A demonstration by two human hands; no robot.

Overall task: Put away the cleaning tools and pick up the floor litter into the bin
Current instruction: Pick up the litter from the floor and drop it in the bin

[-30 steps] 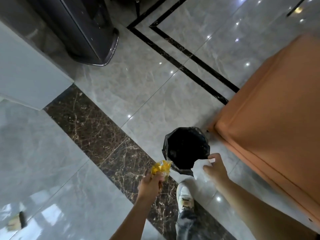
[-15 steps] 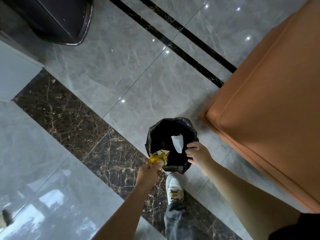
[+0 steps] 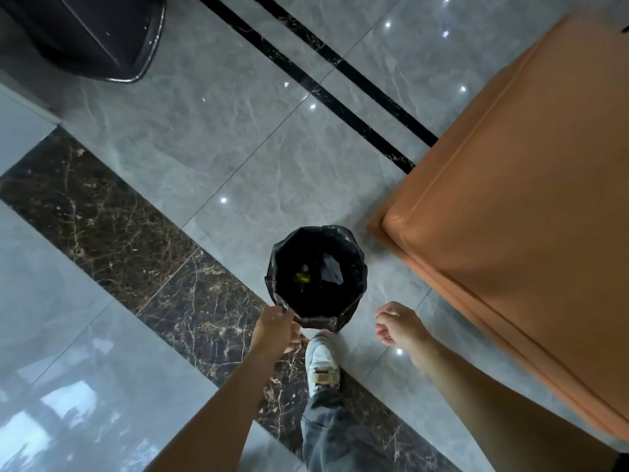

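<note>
From the head view, the small bin (image 3: 316, 277) with its black liner stands on the grey floor (image 3: 211, 131) close to the corner of the orange sofa (image 3: 510, 206), and a yellow wrapper (image 3: 302, 274) and a pale paper scrap (image 3: 332, 270) lie at its bottom. The left hand (image 3: 276, 330) touches the near rim, though I cannot tell if it pinches the liner, and the right hand (image 3: 396, 323) hangs apart, loosely curled and empty. Such litter looks light and crumpled, easy to pinch anywhere, while the glossy tiles with a dark marble band (image 3: 143, 253) seem slippery under the white shoe (image 3: 321, 361).
</note>
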